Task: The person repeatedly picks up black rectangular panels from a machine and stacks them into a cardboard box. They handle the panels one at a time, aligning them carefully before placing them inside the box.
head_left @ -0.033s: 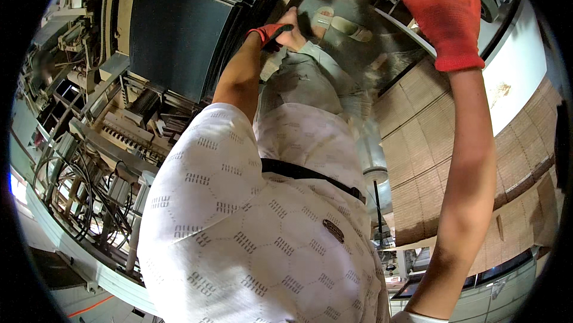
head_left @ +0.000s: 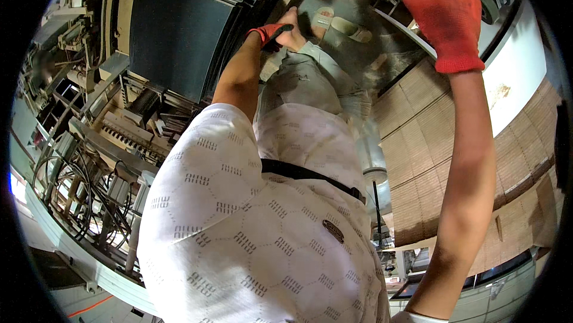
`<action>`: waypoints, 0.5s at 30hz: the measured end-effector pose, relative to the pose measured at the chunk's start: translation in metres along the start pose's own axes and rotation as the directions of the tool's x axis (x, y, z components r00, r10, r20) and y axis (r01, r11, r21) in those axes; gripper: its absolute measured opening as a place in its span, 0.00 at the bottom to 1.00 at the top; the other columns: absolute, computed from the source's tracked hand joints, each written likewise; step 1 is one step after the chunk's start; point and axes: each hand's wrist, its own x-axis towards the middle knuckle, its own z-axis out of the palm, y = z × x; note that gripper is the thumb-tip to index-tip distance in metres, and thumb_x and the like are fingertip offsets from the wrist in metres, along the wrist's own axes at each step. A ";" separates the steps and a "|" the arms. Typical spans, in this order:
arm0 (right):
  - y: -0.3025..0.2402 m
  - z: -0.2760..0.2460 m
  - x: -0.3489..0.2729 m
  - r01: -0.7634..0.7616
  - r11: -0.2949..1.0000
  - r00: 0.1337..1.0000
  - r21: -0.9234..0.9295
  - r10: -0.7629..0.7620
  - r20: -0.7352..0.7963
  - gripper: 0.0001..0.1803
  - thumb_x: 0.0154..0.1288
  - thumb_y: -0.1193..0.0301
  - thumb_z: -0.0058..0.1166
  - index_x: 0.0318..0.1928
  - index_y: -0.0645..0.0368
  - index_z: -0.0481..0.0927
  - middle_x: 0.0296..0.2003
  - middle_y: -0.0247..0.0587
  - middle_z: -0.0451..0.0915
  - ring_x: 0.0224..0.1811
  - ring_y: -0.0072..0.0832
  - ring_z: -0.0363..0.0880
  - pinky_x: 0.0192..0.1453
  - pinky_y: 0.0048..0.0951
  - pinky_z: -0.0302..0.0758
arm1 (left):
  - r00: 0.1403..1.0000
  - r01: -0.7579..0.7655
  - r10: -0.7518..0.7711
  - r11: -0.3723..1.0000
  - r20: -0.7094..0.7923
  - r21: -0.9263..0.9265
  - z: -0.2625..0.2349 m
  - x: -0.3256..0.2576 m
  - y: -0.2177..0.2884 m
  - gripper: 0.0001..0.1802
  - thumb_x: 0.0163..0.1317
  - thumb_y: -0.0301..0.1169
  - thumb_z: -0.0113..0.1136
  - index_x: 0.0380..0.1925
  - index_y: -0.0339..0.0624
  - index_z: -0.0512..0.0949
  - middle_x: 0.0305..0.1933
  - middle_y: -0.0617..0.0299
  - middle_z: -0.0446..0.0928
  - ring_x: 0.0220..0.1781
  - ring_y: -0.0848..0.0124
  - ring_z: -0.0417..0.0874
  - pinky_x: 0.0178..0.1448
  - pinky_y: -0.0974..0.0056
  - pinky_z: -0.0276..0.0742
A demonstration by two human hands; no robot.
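My left hand (head_left: pixel 280 33), partly covered by a red glove, reaches down to the near edge of a stack of dark grey flat sheets (head_left: pixel 173 36). Its fingers rest against the stack's edge, and whether they grip a sheet is hidden. My right hand (head_left: pixel 444 15) wears a red glove and is raised at the upper right. Its fingers are spread, nothing shows in it, and its fingertips run off the top edge. My white patterned shirt (head_left: pixel 250 221) fills the middle, with grey trousers (head_left: pixel 304 84) and sandalled feet (head_left: pixel 337 24) beyond.
A metal machine frame with cables and hoses (head_left: pixel 83 185) runs down the left side. Stacked brown cardboard (head_left: pixel 424 144) lies to the right, beside a white panel (head_left: pixel 513 78). A thin black stand (head_left: pixel 377 215) rises by my hip.
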 end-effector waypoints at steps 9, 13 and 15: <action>0.000 -0.001 0.002 -0.009 1.000 1.000 0.018 0.009 0.017 0.07 0.61 0.66 0.58 0.32 0.55 0.76 0.22 0.44 0.78 0.29 0.45 0.80 0.33 0.44 0.74 | 0.993 0.112 -0.112 0.994 -0.018 -0.005 -0.003 -0.007 -0.011 0.43 0.54 0.45 0.68 0.69 0.43 0.65 0.66 0.51 0.71 0.64 0.54 0.73 0.63 0.51 0.72; 0.005 0.007 -0.002 0.013 1.000 0.999 -0.002 -0.013 -0.038 0.07 0.60 0.66 0.58 0.32 0.55 0.76 0.22 0.45 0.77 0.28 0.45 0.79 0.33 0.44 0.74 | 0.988 0.155 -0.155 0.988 -0.025 -0.001 -0.003 -0.014 -0.011 0.41 0.55 0.45 0.66 0.69 0.43 0.66 0.66 0.52 0.72 0.64 0.54 0.74 0.63 0.51 0.73; 0.008 0.010 -0.003 0.030 1.000 0.996 -0.002 -0.030 -0.079 0.08 0.60 0.66 0.58 0.32 0.56 0.76 0.21 0.45 0.77 0.28 0.45 0.79 0.33 0.44 0.74 | 0.986 0.163 -0.163 0.987 -0.025 -0.001 -0.007 -0.012 -0.010 0.40 0.56 0.45 0.65 0.68 0.43 0.66 0.66 0.52 0.72 0.63 0.54 0.74 0.63 0.51 0.73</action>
